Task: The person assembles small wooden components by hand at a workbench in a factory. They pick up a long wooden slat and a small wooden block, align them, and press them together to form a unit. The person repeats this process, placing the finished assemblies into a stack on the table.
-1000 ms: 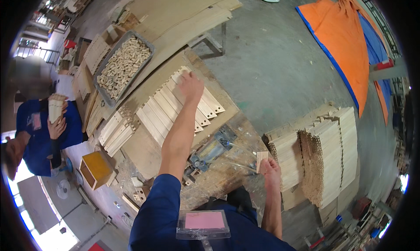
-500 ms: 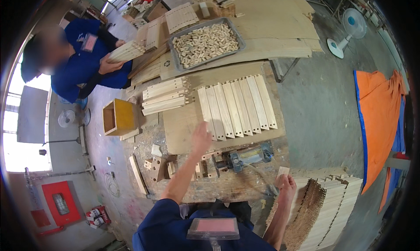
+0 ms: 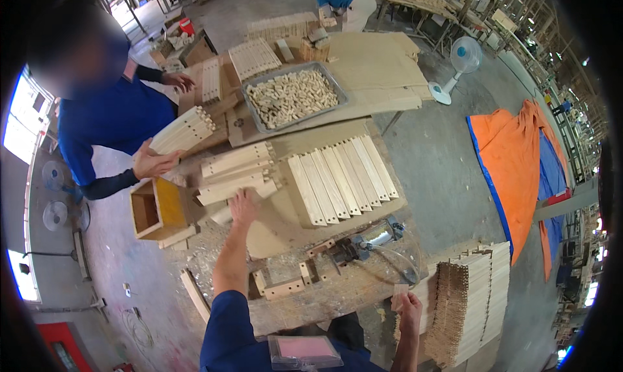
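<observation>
My left hand (image 3: pixel 243 206) is at the small pile of wooden slats (image 3: pixel 233 161) on the left of the bench, its fingers closed over a loose wooden slat (image 3: pixel 265 190) at the pile's near side. Low on the right, my right hand (image 3: pixel 410 306) pinches a small flat pale piece (image 3: pixel 400 293) above the bench's corner; its material is unclear. To the right of my left hand, a row of slats (image 3: pixel 341 180) with dark holes at their ends lies side by side on cardboard.
A grey tray of wooden dowels (image 3: pixel 292 99) stands at the back. A co-worker (image 3: pixel 110 125) holds a slat bundle (image 3: pixel 178 132) at the left, near a yellow box (image 3: pixel 159 210). A clamp-like metal device (image 3: pixel 366 242) sits on the near bench; stacked slats (image 3: pixel 467 307) stand at right.
My left hand has moved left from the slat row to the small pile. My right hand still holds the pale piece. The co-worker has taken one hand off the bundle. The view has shifted.
</observation>
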`<state>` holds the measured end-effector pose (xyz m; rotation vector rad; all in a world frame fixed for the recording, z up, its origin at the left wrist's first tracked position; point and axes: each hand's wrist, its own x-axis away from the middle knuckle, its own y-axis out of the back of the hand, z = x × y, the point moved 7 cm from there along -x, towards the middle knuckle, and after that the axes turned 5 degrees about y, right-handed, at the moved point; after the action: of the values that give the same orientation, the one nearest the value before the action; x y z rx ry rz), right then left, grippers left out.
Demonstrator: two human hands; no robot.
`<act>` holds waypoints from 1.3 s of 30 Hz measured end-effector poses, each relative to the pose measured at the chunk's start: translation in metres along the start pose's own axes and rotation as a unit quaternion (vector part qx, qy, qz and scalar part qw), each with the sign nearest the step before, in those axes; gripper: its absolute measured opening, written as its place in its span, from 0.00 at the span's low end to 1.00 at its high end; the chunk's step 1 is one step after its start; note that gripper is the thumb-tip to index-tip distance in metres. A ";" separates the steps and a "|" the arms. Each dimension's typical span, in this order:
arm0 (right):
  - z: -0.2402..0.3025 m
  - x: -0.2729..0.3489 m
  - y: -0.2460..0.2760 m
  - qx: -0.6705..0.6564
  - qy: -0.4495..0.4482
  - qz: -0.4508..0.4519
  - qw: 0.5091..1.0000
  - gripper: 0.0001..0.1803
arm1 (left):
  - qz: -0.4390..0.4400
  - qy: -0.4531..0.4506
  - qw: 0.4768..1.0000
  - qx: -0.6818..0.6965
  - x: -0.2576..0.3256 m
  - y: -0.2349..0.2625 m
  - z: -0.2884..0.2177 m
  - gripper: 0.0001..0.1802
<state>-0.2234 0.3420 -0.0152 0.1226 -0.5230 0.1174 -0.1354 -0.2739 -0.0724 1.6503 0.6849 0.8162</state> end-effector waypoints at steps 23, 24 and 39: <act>-0.007 0.091 -0.078 -0.061 0.086 0.047 0.993 0.10 | 0.173 -0.296 0.911 0.229 0.222 -0.057 -0.035 0.17; -0.009 0.093 -0.072 -0.060 0.079 0.040 0.994 0.10 | 0.192 -0.255 0.921 0.223 0.223 -0.064 -0.030 0.18; -0.004 0.073 -0.088 -0.062 0.052 0.033 0.996 0.12 | 0.158 -0.255 0.953 0.042 0.251 -0.070 -0.038 0.52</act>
<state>-0.1462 0.2614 0.0107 -0.0225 -0.4303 0.1538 -0.0188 -0.0385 -0.0947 1.9738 0.0922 0.5438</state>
